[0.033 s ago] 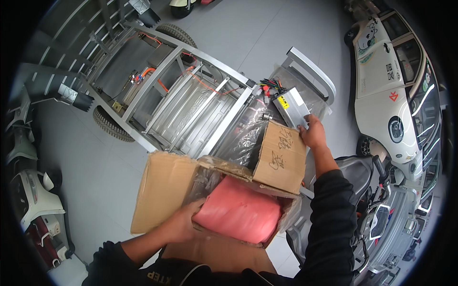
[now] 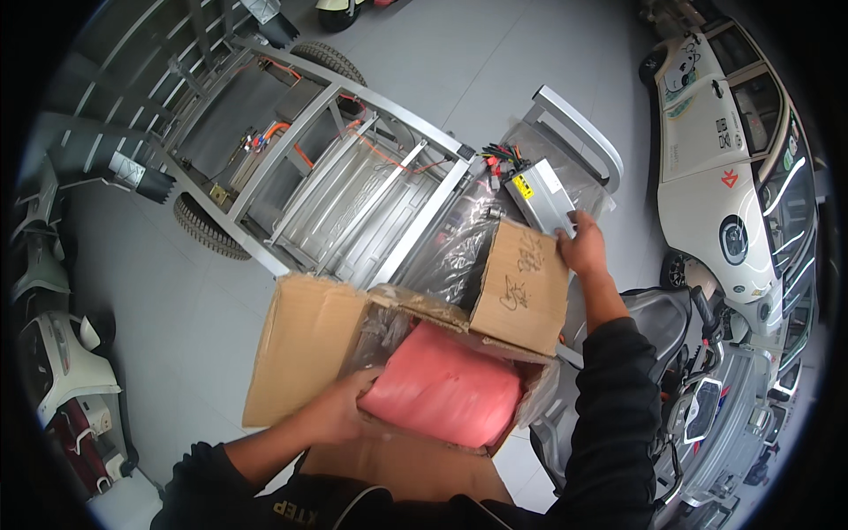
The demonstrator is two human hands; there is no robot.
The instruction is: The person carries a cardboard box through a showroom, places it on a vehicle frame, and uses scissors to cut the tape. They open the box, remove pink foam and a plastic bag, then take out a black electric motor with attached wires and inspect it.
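An open brown cardboard box (image 2: pixel 305 344) rests against my body, lined with clear plastic. Inside lies a pink plastic-wrapped bundle (image 2: pixel 446 389). My left hand (image 2: pixel 340 408) grips the near left end of that bundle at the box's rim. My right hand (image 2: pixel 583 247) reaches past the raised box flap (image 2: pixel 521 287) and holds the lower corner of a silver metal controller box (image 2: pixel 541 196) with a yellow label and a bunch of coloured wires. The controller lies on clear plastic at the rear of a bare grey vehicle frame (image 2: pixel 353 185).
The grey frame has tyres (image 2: pixel 208 231) on its left side and orange cables inside. A white small car (image 2: pixel 715 150) stands at the right. Grey scooters (image 2: pixel 698 397) crowd the lower right and a white scooter (image 2: pixel 62 362) the left. The floor is grey concrete.
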